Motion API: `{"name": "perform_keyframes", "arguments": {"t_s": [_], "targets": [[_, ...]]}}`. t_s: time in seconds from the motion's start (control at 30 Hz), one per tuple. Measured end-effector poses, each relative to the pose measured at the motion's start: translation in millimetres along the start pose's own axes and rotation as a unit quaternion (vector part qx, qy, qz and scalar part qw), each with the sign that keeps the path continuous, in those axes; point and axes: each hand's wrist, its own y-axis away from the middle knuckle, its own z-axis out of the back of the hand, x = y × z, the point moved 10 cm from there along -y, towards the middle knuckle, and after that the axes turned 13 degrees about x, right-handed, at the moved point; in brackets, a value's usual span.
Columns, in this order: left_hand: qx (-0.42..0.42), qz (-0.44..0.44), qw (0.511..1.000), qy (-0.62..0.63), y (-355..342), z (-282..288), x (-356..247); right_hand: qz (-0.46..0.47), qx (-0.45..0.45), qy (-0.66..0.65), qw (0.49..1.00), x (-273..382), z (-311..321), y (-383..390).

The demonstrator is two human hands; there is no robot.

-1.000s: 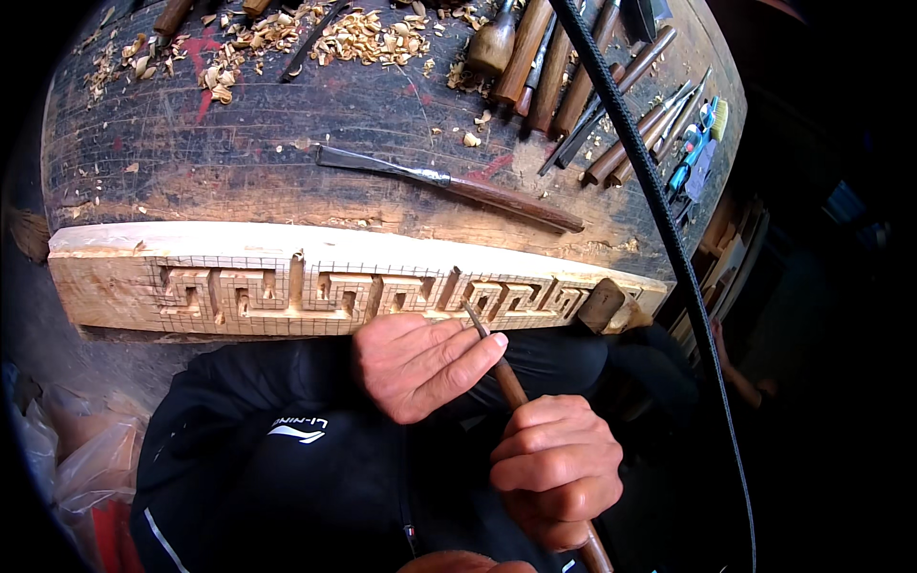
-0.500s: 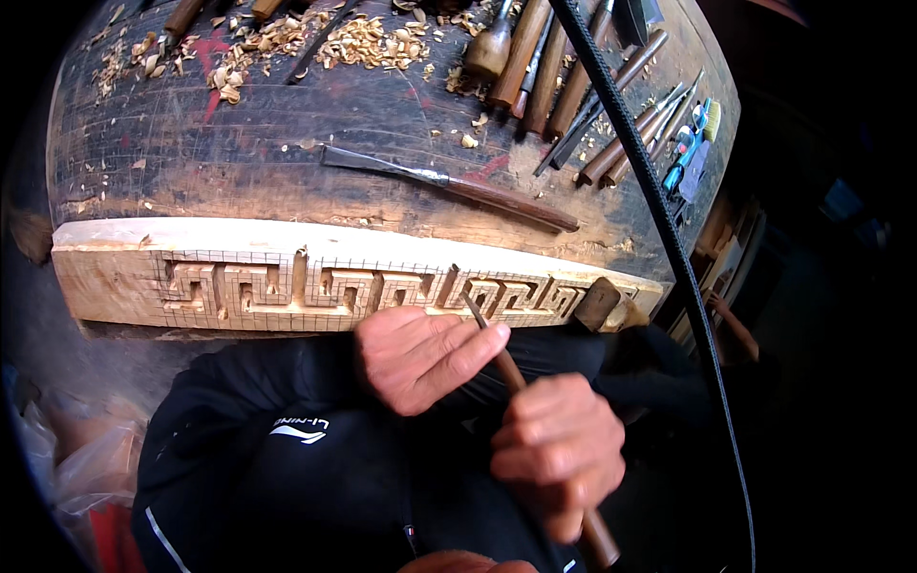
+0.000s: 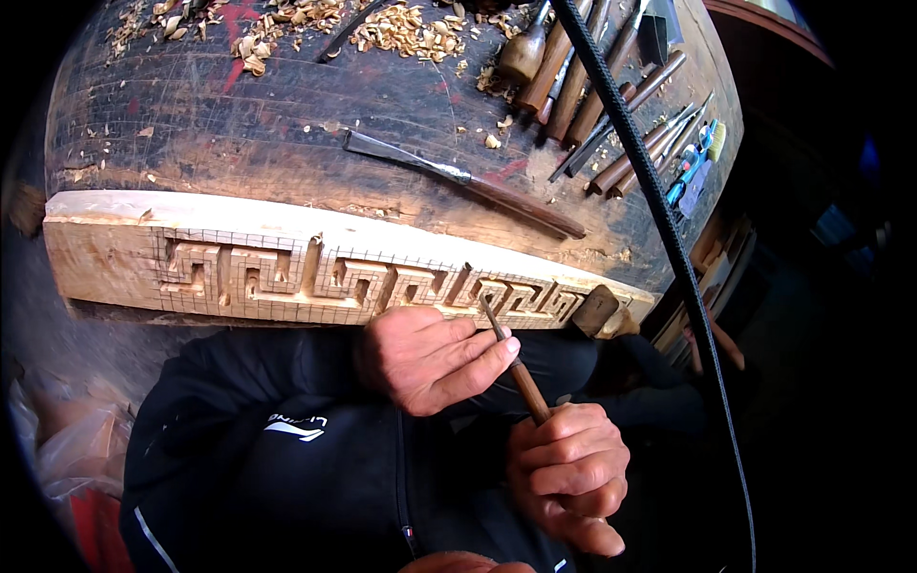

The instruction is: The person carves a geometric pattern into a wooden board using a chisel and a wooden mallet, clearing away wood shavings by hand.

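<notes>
Along the bench's near edge lies a long pale wooden board [image 3: 100, 258], with a pencilled grid and an angular key pattern carved into its front face. My right hand [image 3: 571, 468] is wrapped round the wooden handle of a slim carving chisel [image 3: 528, 387]. The chisel slants up to the left, its tip at a carved recess in the right half of the pattern. My left hand [image 3: 439, 361] rests against the board's lower edge, fingers closed at the chisel's shaft near the blade. Its thumb is mostly hidden.
A flat chisel [image 3: 516, 202] lies behind the board. Wood shavings [image 3: 406, 33], a round-headed mallet [image 3: 522, 55] and several wooden-handled tools [image 3: 583, 91] are farther back. A wooden block [image 3: 599, 310] sits against the board's right end. A dark cord [image 3: 638, 153] crosses the view.
The view has shifted slightly. My right hand has turned on the handle, and the handle's end that showed below it is now hidden. The chisel tip remains at the carved pattern.
</notes>
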Motion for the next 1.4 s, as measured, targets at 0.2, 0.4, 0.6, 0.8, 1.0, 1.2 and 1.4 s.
{"name": "perform_keyframes", "arguments": {"t_s": [0.2,0.4,0.6,0.8,1.0,1.2,1.4], "targets": [[0.044,0.014,0.999,0.028,4,-2,1,-0.006,0.009,-0.018,1.0,-3,0,-3],[0.047,0.01,0.998,0.027,3,-1,1,-0.014,0.03,-0.026,0.999,-2,1,-5],[-0.007,-0.001,1.0,0.007,1,3,2,-0.024,0.004,-0.004,1.0,-5,-3,-7],[-0.017,0.028,0.999,0.001,3,2,7,-0.049,-0.011,-0.024,0.998,-20,-2,-15],[0.037,0.027,0.998,0.031,-1,6,5,0.004,-0.067,-0.031,0.997,-7,4,-17],[0.042,0.028,0.998,0.032,2,2,4,-0.049,-0.022,-0.023,0.998,-9,4,-14],[0.046,0.023,0.998,0.023,1,2,4,-0.06,-0.008,0.018,0.998,-14,-4,-20]]}}
